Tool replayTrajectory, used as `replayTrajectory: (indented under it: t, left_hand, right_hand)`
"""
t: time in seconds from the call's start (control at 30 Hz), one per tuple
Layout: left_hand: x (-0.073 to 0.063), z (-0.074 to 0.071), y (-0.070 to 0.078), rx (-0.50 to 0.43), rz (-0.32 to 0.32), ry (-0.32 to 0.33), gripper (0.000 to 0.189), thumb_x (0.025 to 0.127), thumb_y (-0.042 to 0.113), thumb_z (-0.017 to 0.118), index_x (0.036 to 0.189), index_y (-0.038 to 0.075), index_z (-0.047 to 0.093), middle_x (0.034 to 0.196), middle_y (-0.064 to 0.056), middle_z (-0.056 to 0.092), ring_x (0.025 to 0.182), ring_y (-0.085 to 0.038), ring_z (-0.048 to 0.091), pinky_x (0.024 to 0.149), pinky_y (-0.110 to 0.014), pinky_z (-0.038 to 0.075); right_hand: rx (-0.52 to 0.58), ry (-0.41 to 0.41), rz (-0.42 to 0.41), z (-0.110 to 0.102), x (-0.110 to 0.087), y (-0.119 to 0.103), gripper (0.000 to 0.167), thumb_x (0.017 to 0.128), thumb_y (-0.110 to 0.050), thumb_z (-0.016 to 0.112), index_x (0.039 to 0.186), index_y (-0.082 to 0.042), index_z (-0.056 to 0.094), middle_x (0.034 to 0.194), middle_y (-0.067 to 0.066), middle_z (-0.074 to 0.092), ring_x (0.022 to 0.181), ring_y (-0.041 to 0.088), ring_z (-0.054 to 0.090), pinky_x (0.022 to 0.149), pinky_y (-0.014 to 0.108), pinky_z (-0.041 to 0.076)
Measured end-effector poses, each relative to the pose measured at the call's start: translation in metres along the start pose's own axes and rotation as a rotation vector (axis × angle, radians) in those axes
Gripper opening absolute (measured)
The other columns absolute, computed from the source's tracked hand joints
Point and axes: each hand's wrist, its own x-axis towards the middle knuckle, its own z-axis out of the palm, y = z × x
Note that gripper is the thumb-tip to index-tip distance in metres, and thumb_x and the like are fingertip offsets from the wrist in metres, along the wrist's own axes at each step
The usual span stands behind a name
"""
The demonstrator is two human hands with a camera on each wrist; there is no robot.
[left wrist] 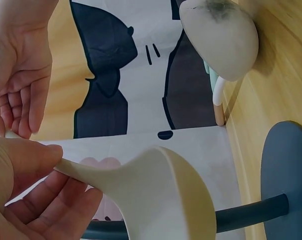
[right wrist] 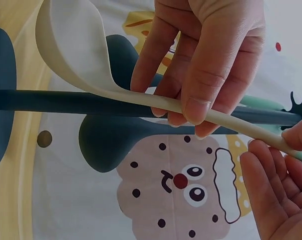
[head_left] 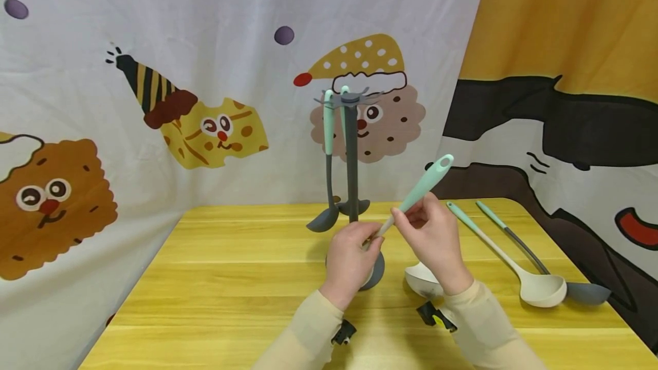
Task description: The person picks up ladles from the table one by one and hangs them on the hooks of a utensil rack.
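A cream ladle with a mint-green handle is held aslant by both hands in front of a dark grey utensil stand. My left hand pinches its thin neck close to the bowl, between thumb and fingers. Farther up, my right hand pinches the shaft near the green grip, thumb on one side and fingertips on the other. In the head view the left hand mostly hides the ladle's bowl. On the stand's hooked top hang two grey utensils with mint handles, one a grey ladle.
Another cream ladle and a grey ladle lie at the table's right side. A pale bowl-shaped head with a dark smudge rests by the right wrist. The stand's round base sits behind the left hand. A printed curtain hangs behind the table.
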Motion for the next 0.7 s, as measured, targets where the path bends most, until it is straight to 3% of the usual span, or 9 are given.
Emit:
replayTrajectory:
  t: [0.23, 0.43, 0.53, 0.7]
  left_hand:
    - [-0.002, -0.001, -0.003, -0.030, 0.015, 0.013, 0.016, 0.083, 0.006, 0.079, 0.098, 0.011, 0.077, 0.090, 0.001, 0.072, 0.078, -0.011, 0.065, 0.069, -0.023, 0.052]
    - [-0.005, -0.001, -0.006, -0.063, 0.040, 0.044, 0.016, 0.082, 0.004, 0.079, 0.096, 0.009, 0.077, 0.088, 0.000, 0.072, 0.075, -0.012, 0.064, 0.068, -0.023, 0.053]
    - [-0.006, -0.001, -0.007, -0.108, 0.028, 0.050, 0.016, 0.082, 0.002, 0.078, 0.096, 0.008, 0.076, 0.088, -0.001, 0.071, 0.075, -0.013, 0.064, 0.068, -0.021, 0.054]
    - [-0.008, -0.004, -0.008, -0.195, -0.012, 0.064, 0.017, 0.082, -0.001, 0.077, 0.097, 0.006, 0.076, 0.089, -0.004, 0.071, 0.077, -0.014, 0.067, 0.071, -0.020, 0.056]
  right_hand:
    - [0.012, -0.017, -0.024, 0.003, 0.000, -0.001, 0.023, 0.082, -0.002, 0.078, 0.093, -0.003, 0.059, 0.079, 0.003, 0.065, 0.067, 0.012, 0.064, 0.064, 0.015, 0.053]
    - [-0.010, -0.030, -0.062, 0.005, 0.000, 0.000, 0.024, 0.082, -0.003, 0.079, 0.095, -0.003, 0.059, 0.084, 0.005, 0.066, 0.077, 0.020, 0.068, 0.073, 0.038, 0.058]
    - [-0.012, -0.060, -0.104, 0.006, 0.001, 0.003, 0.028, 0.082, -0.006, 0.080, 0.105, -0.002, 0.063, 0.101, 0.010, 0.068, 0.097, 0.029, 0.065, 0.085, 0.049, 0.053]
    - [-0.019, -0.147, -0.197, 0.003, 0.002, 0.010, 0.048, 0.082, -0.011, 0.079, 0.127, -0.006, 0.061, 0.135, 0.010, 0.059, 0.129, 0.034, 0.046, 0.102, 0.057, 0.036]
